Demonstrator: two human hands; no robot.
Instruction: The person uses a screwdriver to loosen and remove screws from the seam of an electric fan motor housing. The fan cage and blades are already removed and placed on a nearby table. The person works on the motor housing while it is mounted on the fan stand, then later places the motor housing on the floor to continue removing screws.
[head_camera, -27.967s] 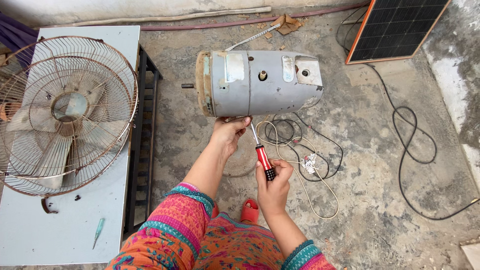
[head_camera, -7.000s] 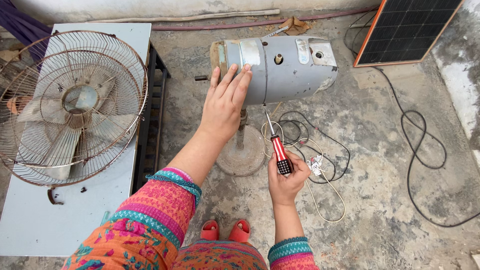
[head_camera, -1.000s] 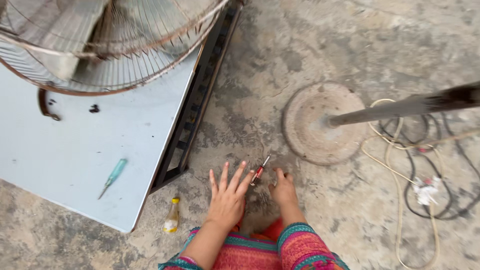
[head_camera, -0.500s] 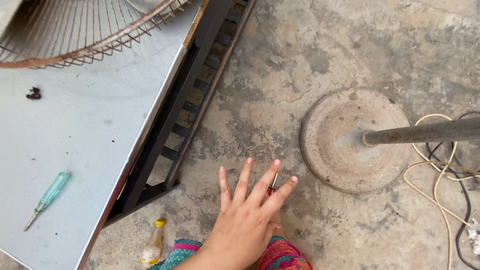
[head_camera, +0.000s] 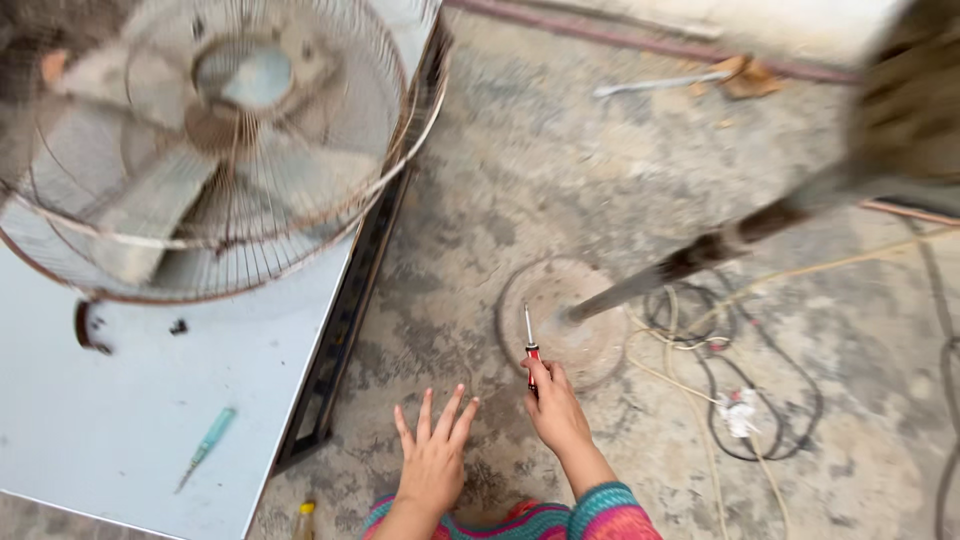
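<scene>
Seen from above, on a rough concrete floor (head_camera: 600, 160): right hand (head_camera: 556, 408) closed around the red-and-black handle of a screwdriver (head_camera: 530, 348), shaft pointing away from the body, tip over the near edge of a round metal stand base (head_camera: 562, 318). Left hand (head_camera: 437, 460) just beside it, palm down, fingers (head_camera: 425, 415) spread wide, pressed flat on the floor and holding nothing.

Rising from the base, a dark pole (head_camera: 690, 262) slanting up to the right, toward a blurred grey bulk at the frame's edge. Past the base, a tangle of black and pale cables (head_camera: 720, 350) with a small white connector among them. To the left, a pale blue tabletop (head_camera: 120, 400) on a black frame, carrying a rusty wire fan guard (head_camera: 210, 140) with blades inside and a small teal screwdriver (head_camera: 205, 447). Below the table's corner, a small yellowish bottle (head_camera: 303, 520), partly cut off. Bright patterned sleeves (head_camera: 610, 515) at the bottom edge.

Compared with half a second before: right hand and red screwdriver now in plain sight rather than hidden behind the left hand; view pulled back, taking in the whole fan guard again.
</scene>
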